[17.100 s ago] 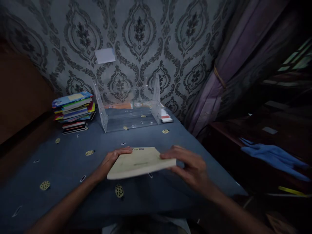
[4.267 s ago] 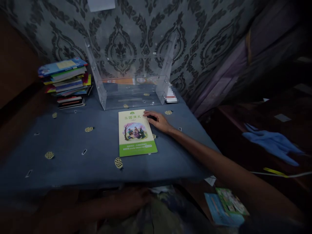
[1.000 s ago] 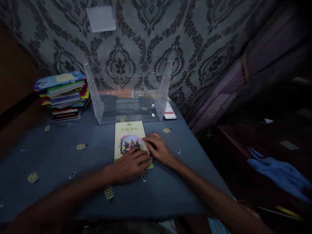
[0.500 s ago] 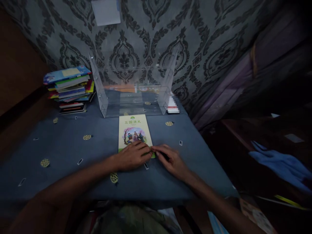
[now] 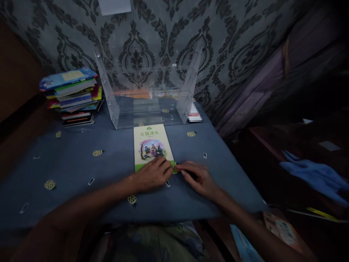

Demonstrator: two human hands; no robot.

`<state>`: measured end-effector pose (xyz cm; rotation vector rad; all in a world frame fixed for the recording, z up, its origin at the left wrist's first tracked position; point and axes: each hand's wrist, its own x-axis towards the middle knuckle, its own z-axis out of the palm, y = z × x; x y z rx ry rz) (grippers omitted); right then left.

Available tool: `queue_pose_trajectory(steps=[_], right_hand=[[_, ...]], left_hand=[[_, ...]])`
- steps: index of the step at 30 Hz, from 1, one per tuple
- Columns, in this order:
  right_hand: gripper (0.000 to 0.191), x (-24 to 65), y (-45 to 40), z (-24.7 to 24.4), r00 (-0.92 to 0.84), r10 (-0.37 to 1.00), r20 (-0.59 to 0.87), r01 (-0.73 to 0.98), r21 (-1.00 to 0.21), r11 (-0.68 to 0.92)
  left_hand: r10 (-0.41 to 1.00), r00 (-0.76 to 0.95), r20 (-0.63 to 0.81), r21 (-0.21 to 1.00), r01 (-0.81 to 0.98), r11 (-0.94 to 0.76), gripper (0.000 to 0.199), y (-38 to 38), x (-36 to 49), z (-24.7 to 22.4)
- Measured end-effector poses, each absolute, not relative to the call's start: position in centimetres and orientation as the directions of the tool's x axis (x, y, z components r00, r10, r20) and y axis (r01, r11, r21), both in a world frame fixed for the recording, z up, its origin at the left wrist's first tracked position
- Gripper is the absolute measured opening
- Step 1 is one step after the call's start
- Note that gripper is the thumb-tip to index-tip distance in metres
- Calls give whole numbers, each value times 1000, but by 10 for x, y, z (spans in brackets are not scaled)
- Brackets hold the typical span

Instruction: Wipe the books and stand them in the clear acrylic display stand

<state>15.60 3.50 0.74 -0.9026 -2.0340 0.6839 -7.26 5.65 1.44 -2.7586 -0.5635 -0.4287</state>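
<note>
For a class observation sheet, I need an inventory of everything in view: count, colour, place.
Picture-cover book: 1, cream and green, flat at centre
Table: 1, blue cover with yellow prints, under the book
Wall: 1, grey patterned, behind table
Paper: 1, white, on wall
Clear stand: 1, transparent, on table beyond the book
Book stack: 1, multicoloured, left of stand
Pixelated item: 1, white and red, right of stand
Brown panel: 1, brown, left edge
Curtain: 1, purple, right
Cloth: 1, blue, right
Strip: 1, yellow, lower right
Far right: too dark for more
Left hand: 1, bare, over book's lower part
Right hand: 1, bare, fingertips at book's lower right corner
</note>
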Motion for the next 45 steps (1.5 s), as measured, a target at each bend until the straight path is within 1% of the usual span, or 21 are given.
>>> queue_pose_trajectory(steps=[5, 9, 12, 17, 22, 26, 30, 34, 38, 41, 45], right_hand=[[26, 157, 32, 10, -446, 777, 444, 348, -714, 607], [25, 158, 31, 8, -432, 793, 429, 330, -744, 582], [24, 159, 33, 7, -388, 837, 385, 305, -804, 511], [25, 160, 35, 9, -348, 898, 269, 256, -894, 367], [25, 160, 34, 10, -344, 898, 274, 210, -910, 358], [24, 160, 34, 9, -333, 898, 287, 197, -910, 365], [25, 159, 33, 9, -362, 873, 326, 258, -865, 431], [23, 155, 32, 10, -421, 805, 418, 364, -735, 572], [25, 152, 33, 11, -463, 712, 528, 384, -604, 698], [27, 152, 33, 11, -489, 664, 566, 386, -542, 746], [26, 153, 32, 12, -508, 649, 565, 410, -504, 760]], left_hand=[[339, 889, 309, -261, 422, -868, 17, 54, -71, 16], [381, 888, 258, -217, 438, -872, 17, 52, -71, 16], [395, 887, 239, -166, 439, -883, 17, 53, -72, 17], [398, 874, 279, -170, 453, -875, 20, 56, -72, 18], [389, 875, 287, -154, 443, -883, 22, 57, -73, 20], [365, 871, 329, -188, 439, -879, 23, 56, -73, 23], [342, 862, 373, -199, 435, -878, 24, 56, -72, 23], [347, 847, 403, -171, 442, -881, 24, 55, -70, 22], [364, 849, 383, -151, 447, -882, 25, 55, -70, 20], [400, 839, 370, -107, 466, -878, 26, 54, -71, 19], [432, 824, 367, -28, 474, -880, 24, 54, -75, 17]])
